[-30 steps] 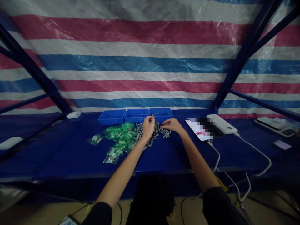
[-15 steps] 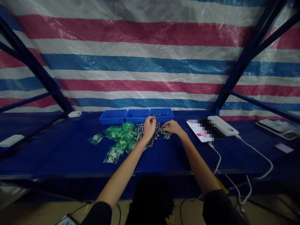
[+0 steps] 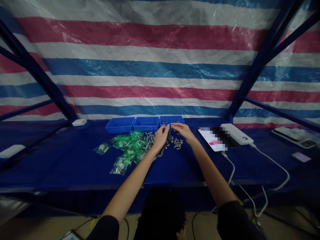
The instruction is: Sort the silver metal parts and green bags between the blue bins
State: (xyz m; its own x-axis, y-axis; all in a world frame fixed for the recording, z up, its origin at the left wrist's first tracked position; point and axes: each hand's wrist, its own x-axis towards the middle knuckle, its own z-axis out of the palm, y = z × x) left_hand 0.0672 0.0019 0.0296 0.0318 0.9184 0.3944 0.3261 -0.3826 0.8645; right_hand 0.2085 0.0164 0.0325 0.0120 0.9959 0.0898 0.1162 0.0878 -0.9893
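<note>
Blue tabletop; left hand, right hand pinched closed by metal parts, contents indistinct.

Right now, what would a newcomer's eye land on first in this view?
Probably the shiny red, white and blue striped plastic sheet behind the blue table. Next, the heap of green-tinted plastic bags on the table, left of centre. Then the bare left hand and bare right hand, close together at the pile of small, shiny, metal-looking parts, in front of the rightmost blue plastic tray.
</note>
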